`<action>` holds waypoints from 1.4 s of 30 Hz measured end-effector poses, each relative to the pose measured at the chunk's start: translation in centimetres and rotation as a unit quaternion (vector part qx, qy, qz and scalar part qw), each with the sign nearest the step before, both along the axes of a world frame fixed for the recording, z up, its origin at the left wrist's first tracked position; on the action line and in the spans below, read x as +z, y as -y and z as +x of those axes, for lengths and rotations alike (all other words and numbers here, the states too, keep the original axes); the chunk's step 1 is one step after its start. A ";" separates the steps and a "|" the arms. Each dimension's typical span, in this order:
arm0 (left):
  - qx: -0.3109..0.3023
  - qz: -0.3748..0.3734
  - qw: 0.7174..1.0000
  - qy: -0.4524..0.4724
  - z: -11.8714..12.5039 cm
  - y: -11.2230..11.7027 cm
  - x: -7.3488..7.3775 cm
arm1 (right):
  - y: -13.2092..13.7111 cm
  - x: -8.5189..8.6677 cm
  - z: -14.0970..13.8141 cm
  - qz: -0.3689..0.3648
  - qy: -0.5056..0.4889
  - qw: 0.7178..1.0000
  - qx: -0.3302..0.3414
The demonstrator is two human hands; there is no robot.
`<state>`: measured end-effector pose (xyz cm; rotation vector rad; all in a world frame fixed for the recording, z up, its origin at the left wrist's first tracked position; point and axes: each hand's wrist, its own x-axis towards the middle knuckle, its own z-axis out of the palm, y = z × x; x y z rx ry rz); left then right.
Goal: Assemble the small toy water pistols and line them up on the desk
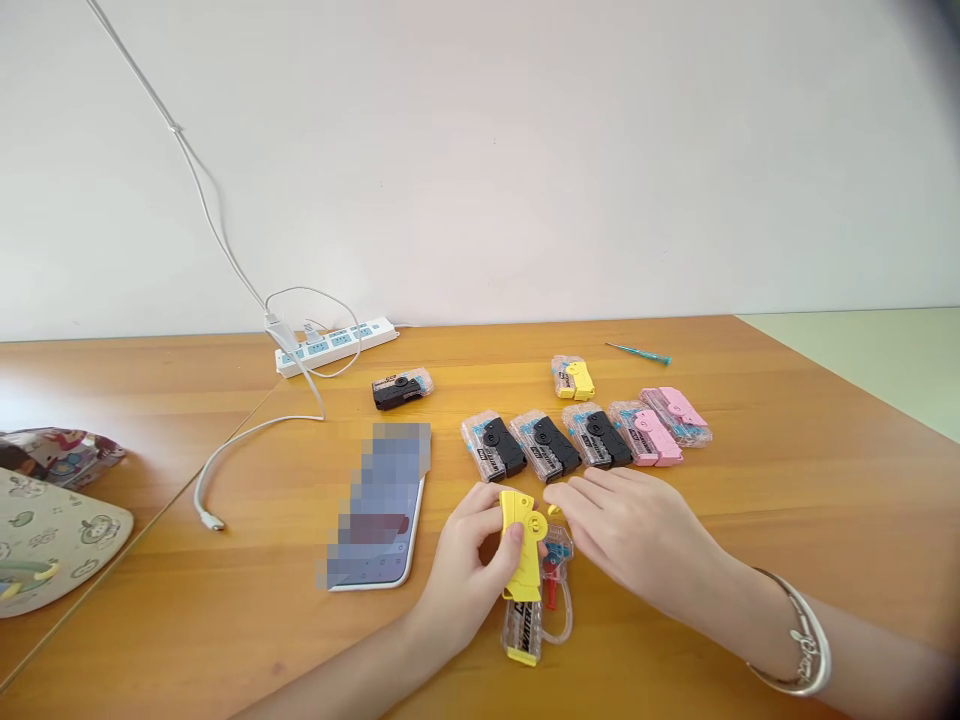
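Note:
My left hand [480, 545] is closed around a yellow and clear toy water gun [523, 560], with the thumb pressed on its yellow casing. The clear magazine end with dark lettering points toward me. Beside it a clear section with blue and red parts [555, 560] and a curved clear tube [568, 612] show. My right hand [626, 525], wearing a silver bangle, is just right of the gun's top. Its fingertips pinch a small yellow plastic piece [555, 509], partly hidden by the fingers. Whether that piece touches the gun I cannot tell.
Beyond my hands lie several folded toy guns, black [547, 444], pink [651, 436] and yellow [574, 378]. Another black one [403, 388] lies farther left. A phone [382, 510], power strip [337, 345], white cable [255, 430], thin teal screwdriver [641, 353] and patterned bag [60, 530] are around.

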<state>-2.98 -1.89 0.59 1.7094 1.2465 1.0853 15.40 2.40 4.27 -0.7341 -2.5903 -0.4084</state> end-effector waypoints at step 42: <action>0.006 0.046 0.997 -0.069 0.2 0.0 -0.2 | 0.5 -1.2 -1.2 -0.450 -0.252 0.856 0.024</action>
